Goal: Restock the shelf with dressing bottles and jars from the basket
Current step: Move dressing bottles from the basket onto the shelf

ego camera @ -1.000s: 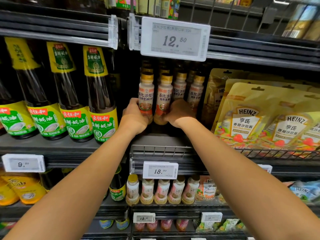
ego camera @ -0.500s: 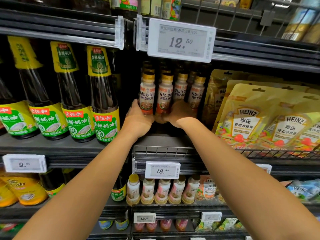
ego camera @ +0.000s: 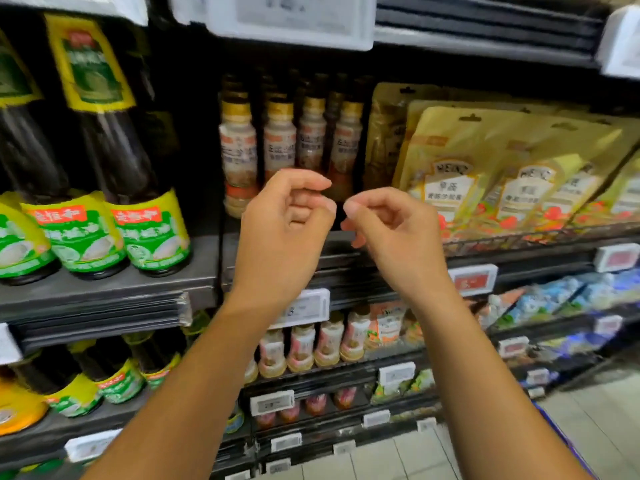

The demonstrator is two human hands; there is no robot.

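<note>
The dressing bottles stand upright on the middle shelf, long axis vertical, gold caps up and labels facing out into the aisle. Four make the front row, with more caps showing in the dark behind them. The leftmost bottle sits a little lower and further forward than its neighbours. Everything is smeared with blur, so the label print cannot be read.

Both hands are raised in front of that row and hold nothing. The left hand has its fingers loosely curled, thumb tip near the forefinger, and it covers the lower part of the two middle bottles. The right hand is loosely curled in the same way, just beside the left, their fingertips near but apart. It hides the foot of the rightmost bottle. Neither hand is wrapped round a bottle.

To the left, tall dark sauce bottles with green and yellow labels stand upright on the neighbouring shelf, close beside the dressing. To the right, a wire rack holds yellow Heinz pouches, face-out and packed one behind another, the nearest just beside the rightmost bottle.

A white price tag is fixed to the shelf edge above the row, and another tag shows below the left wrist. One shelf down, a row of pale bottles stands upright, partly hidden by the forearms. Pale floor tiles show at the lower right
</note>
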